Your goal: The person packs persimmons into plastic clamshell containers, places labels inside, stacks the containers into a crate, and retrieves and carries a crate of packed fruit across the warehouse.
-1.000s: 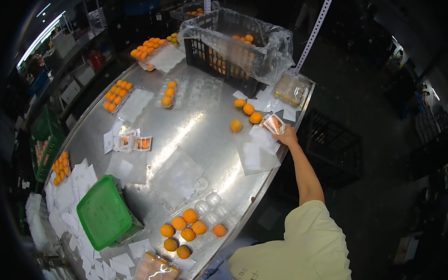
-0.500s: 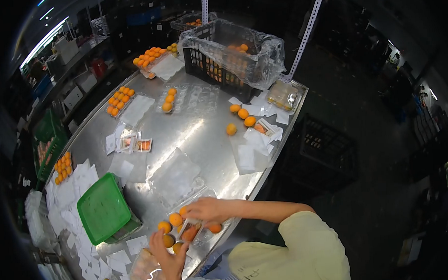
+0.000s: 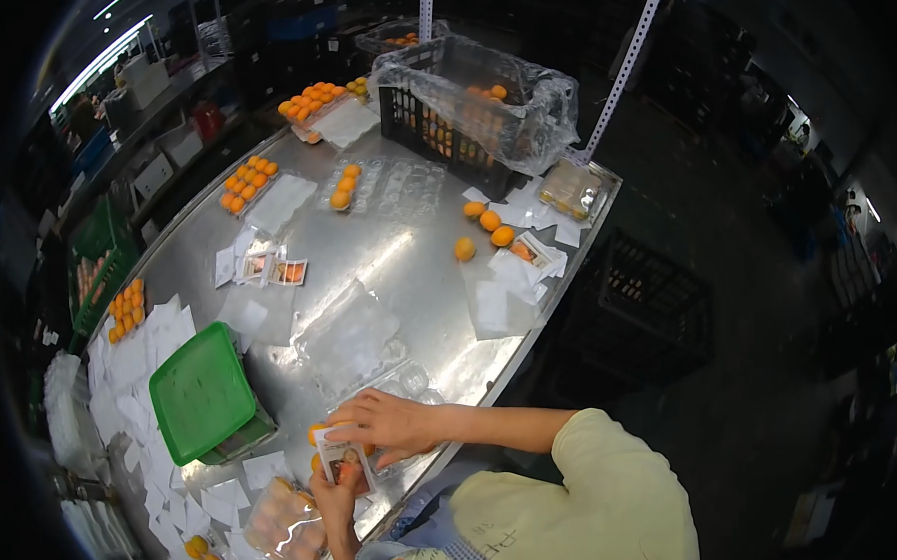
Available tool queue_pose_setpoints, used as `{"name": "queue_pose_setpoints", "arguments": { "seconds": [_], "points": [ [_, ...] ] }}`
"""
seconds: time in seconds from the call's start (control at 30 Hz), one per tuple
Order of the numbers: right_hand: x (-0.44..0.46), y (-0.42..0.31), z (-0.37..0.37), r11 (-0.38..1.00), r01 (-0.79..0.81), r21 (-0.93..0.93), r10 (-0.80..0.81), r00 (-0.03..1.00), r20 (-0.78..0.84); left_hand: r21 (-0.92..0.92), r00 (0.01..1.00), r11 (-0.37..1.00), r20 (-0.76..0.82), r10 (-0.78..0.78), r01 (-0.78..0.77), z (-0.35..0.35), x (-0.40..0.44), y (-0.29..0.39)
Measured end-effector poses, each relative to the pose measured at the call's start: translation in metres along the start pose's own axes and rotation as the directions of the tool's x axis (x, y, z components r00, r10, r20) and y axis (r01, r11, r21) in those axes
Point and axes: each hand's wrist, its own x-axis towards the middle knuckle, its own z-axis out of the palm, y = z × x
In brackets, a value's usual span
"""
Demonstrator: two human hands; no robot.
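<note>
A printed card (image 3: 338, 451) with a picture on it stands between my hands at the near edge of the table. My left hand (image 3: 336, 503) grips its lower part, with the thumb on its front. My right hand (image 3: 395, 424) reaches over from the right, its curled fingers at the card's top edge. Behind the card show a few small orange fruits (image 3: 316, 433), mostly hidden by it and by my fingers. Just beyond my right hand lies an open clear plastic tray (image 3: 413, 379). A closed clear pack of pale orange fruits (image 3: 284, 527) sits beside my left hand.
A green-lidded box (image 3: 205, 396) stands on the left among scattered white slips (image 3: 138, 389). At the back is a black crate (image 3: 412, 126) lined with plastic. Loose orange fruits (image 3: 490, 220) and papers lie near the table's right edge. Filled fruit trays (image 3: 248, 184) line the far left.
The card has moved left and is turned upright, now in front of the fruits. My left hand has closed on its lower part; its fingers were spread around the fruits before. My right hand has shifted left.
</note>
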Motion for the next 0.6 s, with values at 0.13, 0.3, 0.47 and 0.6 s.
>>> {"name": "queue_pose_setpoints", "arguments": {
  "seconds": [0.13,0.3,0.47,0.6],
  "points": [
    [-0.004,0.004,0.024,0.993,-0.098,0.067,0.114,0.944,-0.311,-0.183,0.988,0.982,-0.156,0.010,-0.039,0.008,0.004,-0.005],
    [0.002,-0.007,0.031,0.973,-0.198,0.114,0.229,0.847,-0.479,-0.203,0.978,0.973,-0.197,0.071,-0.112,0.022,-0.006,0.020],
    [0.002,-0.011,0.041,0.965,-0.247,0.089,0.261,0.860,-0.438,-0.283,0.979,0.951,-0.193,0.068,-0.121,0.026,-0.014,0.021],
    [0.007,-0.012,0.053,0.979,-0.198,0.057,0.203,0.880,-0.430,-0.308,0.988,0.945,-0.144,0.065,-0.107,0.023,-0.018,0.021]
  ]
}}
